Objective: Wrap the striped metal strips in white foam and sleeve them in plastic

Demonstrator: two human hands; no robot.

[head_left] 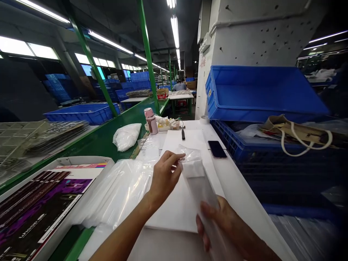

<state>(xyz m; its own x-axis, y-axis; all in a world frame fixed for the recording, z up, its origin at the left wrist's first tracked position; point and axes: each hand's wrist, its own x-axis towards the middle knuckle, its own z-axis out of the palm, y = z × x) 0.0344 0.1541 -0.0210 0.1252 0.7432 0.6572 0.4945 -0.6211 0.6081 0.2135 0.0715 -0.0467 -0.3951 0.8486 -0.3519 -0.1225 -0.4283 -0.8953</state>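
My right hand [217, 221] is wrapped round a long, pale wrapped piece [197, 185] that slants up from the lower right over the white table. At its upper end sits a clear plastic bag [190, 154]. Thumb and fingers of my left hand [167, 174] pinch the edge of this plastic. Beneath both hands lie white sheets [168, 214]. Left of my left hand is a pile of clear plastic bags [122, 188]. The lower end of the wrapped piece is blurred.
A box of printed cards [57, 199] stands at the left. Further back are a pink bottle [151, 121], a black-handled tool [183, 134] and a phone [216, 149]. Blue crates [261, 94] stand at the right, beside a tan bag [288, 130].
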